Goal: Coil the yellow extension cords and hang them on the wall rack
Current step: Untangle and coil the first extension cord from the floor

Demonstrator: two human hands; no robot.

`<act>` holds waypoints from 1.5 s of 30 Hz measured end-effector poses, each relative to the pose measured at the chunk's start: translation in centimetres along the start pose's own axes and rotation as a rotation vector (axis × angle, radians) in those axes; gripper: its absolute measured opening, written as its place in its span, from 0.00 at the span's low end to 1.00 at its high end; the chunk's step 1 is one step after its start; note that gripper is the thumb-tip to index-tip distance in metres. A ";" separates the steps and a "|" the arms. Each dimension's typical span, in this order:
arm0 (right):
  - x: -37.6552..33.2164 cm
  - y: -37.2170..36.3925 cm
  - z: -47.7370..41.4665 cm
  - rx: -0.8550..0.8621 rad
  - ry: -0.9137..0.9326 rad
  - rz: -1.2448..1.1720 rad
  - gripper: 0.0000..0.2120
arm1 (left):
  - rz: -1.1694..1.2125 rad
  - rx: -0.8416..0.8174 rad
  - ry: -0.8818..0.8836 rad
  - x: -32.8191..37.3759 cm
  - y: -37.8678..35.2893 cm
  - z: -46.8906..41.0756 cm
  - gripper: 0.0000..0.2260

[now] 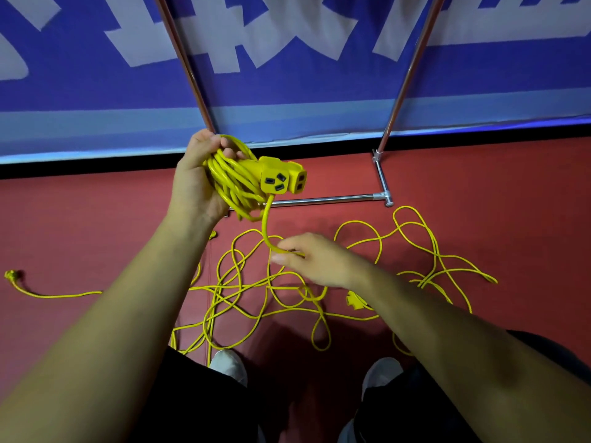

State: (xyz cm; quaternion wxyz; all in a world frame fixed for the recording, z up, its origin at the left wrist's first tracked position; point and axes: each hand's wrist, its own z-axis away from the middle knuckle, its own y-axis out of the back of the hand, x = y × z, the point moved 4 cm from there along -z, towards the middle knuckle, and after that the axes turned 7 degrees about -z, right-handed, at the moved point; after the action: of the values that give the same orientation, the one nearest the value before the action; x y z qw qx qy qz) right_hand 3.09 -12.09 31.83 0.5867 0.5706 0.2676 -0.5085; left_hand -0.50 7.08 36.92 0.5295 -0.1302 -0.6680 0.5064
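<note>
The left hand grips a started coil, the right hand pinches its tail; tangled cords mid-frame await coiling, hanging.

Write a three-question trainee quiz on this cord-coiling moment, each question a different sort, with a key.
1. True or false: the left hand grips a coiled bundle of yellow extension cord beside its yellow plastic socket block.
2. Multiple choice: the right hand pinches A) a yellow cord strand B) the socket block C) nothing.
3. Fill in: the loose yellow cord lies tangled on the red ____.
Key: 1 true; 2 A; 3 floor.
</note>
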 end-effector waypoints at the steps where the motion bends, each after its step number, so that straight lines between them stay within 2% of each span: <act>1: 0.3 0.1 -0.1 0.034 0.016 0.019 0.10 | 0.036 0.001 0.004 0.2 0.2 0.0 0.09; 5: 1.6 1.1 -0.7 0.221 -0.057 -0.111 0.08 | 0.081 0.050 -0.012 1.2 1.2 0.0 0.09; 7: 0.8 1.2 -0.6 0.217 -0.045 -0.294 0.11 | 0.058 0.063 -0.023 1.3 1.3 0.0 0.09; 10: -1.4 1.0 -0.1 0.202 0.070 -0.399 0.03 | -0.045 0.060 -0.055 1.4 1.1 0.0 0.10; 12: -1.9 1.1 -0.1 0.262 0.069 -0.431 0.09 | -0.100 0.020 -0.060 1.3 0.7 0.0 0.09; 14: -1.4 1.2 -0.4 0.343 -0.046 -0.532 0.13 | -0.100 -0.033 -0.045 1.3 0.5 0.0 0.07; 16: -0.1 1.4 -0.5 0.427 -0.188 -0.670 0.10 | -0.045 -0.088 -0.011 1.4 0.4 0.1 0.08; 19: 2.2 2.1 -0.5 0.469 -0.354 -0.566 0.09 | 0.073 -0.146 0.064 1.1 0.1 0.4 0.11; 22: 2.9 1.3 -0.7 0.370 -0.416 -0.388 0.12 | 0.134 -0.153 0.089 0.1 -0.4 0.7 0.10; 24: 2.1 -0.1 -0.7 0.268 -0.415 -0.379 0.14 | 0.113 -0.113 0.062 -0.5 -0.8 0.8 0.07; 28: -0.8 -2.1 -0.2 0.068 -0.387 -0.452 0.16 | -0.107 -0.006 -0.034 -1.1 -1.1 0.9 0.08; 31: -2.4 -1.2 0.2 -0.022 -0.344 -0.447 0.19 | -0.521 0.031 -0.109 -1.1 -1.6 1.3 0.08; 34: -3.5 -0.1 0.8 -0.091 -0.325 -0.539 0.14 | -0.910 0.024 -0.188 -1.6 -2.6 2.1 0.08; 38: -4.1 0.0 1.6 -0.202 -0.336 -0.760 0.08 | -1.169 -0.111 -0.197 -2.8 -3.6 2.5 0.08; 42: -4.1 1.4 1.8 -0.208 -0.384 -0.833 0.12 | -1.336 -0.182 -0.181 -2.6 -3.4 2.4 0.07; 45: -4.3 2.4 2.6 -0.354 -0.413 -0.855 0.13 | -1.394 -0.229 -0.159 -2.6 -3.3 2.5 0.05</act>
State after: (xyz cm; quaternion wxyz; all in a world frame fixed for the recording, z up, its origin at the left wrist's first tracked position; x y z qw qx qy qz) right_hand 3.11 -13.64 37.18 0.4545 0.1892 0.4379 -0.7522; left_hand -0.29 2.39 38.32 0.6629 0.3098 -0.6815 -0.0158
